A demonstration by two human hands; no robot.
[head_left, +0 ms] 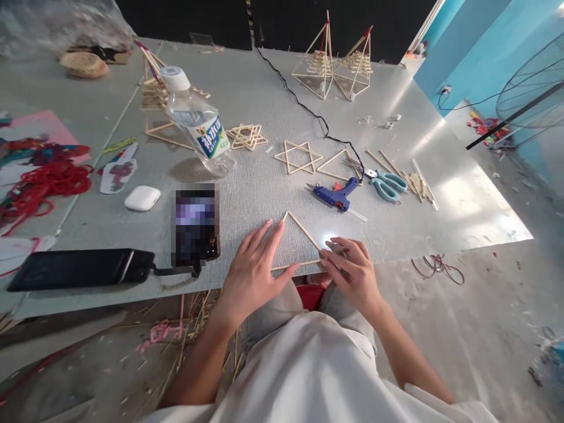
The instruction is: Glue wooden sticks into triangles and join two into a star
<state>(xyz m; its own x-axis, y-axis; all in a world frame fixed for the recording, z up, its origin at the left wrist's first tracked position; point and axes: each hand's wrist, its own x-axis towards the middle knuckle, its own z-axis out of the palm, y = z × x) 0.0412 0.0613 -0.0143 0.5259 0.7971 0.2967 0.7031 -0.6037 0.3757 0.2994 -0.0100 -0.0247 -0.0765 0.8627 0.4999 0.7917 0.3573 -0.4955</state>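
A triangle of thin wooden sticks (304, 232) lies near the front edge of the grey table (264, 111). My left hand (255, 267) rests flat on its left side, fingers stretched out, fingertips by the top corner. My right hand (352, 270) pinches the triangle's right corner, where two sticks meet. A blue glue gun (337, 194) lies just behind the triangle, its black cord running to the back. Teal scissors (388, 184) lie to its right.
Stick stars (298, 156) and stick pyramids (330, 64) stand further back. A tilted water bottle (198, 123), a white earbud case (141, 198), a phone (196, 226) and a black device (74, 269) are at left, with red cord (44, 182). Loose sticks (418, 182) lie at right.
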